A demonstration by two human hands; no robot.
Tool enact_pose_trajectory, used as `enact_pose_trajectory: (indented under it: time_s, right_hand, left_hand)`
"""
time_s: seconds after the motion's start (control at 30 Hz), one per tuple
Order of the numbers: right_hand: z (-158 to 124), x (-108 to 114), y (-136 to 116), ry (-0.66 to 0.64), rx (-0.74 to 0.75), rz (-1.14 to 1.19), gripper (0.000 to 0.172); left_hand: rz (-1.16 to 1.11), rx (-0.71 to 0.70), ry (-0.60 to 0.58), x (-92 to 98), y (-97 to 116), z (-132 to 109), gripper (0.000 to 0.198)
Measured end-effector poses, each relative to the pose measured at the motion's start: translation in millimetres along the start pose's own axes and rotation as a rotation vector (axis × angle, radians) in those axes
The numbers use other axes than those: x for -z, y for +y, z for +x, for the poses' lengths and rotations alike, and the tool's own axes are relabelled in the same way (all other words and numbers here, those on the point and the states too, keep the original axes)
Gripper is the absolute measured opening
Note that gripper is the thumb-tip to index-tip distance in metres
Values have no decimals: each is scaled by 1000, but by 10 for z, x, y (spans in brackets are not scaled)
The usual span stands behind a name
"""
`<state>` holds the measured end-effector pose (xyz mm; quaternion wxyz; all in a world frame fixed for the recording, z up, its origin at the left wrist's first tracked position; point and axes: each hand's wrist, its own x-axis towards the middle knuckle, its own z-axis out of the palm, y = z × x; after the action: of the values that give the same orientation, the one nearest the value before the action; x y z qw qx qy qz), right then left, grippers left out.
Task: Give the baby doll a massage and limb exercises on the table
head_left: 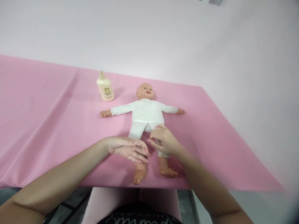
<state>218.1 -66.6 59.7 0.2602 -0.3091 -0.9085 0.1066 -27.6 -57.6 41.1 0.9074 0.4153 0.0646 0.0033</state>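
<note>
A baby doll (147, 110) in a white top and trousers lies on its back on a pink-covered table (77, 130), its head at the far side and arms spread wide. My left hand (129, 148) hovers over one of its legs, palm partly turned up and fingers apart, with nothing in it. Close beside it, above the other leg, my right hand (164, 140) has its fingers curled in loosely towards the thumb. I see no object in that hand, though part of its palm is hidden. Both hands cover parts of the doll's legs.
A pale yellow pump bottle (106, 88) with a printed label stands behind the doll's outstretched arm on the left. Folds run through the pink cover on the left side. The table's near edge lies just past the doll's feet, and a white wall (149, 40) rises behind.
</note>
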Motion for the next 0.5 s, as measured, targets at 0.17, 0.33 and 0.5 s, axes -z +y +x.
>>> enact_pose_trajectory:
  time_s: [0.17,0.33,0.5]
  right_hand:
    - [-32,101,9,307,-582,-22,24]
    - [-47,127,-22,83,-947,68,65]
    - [-35,61,-61,136,-900,256,72]
  left_hand:
    - [-76,-43,42,-18,-11,19,60]
    - [-229,-52,112,16,-22,65,59]
    - [-324,-62,143,31,-26,108,53]
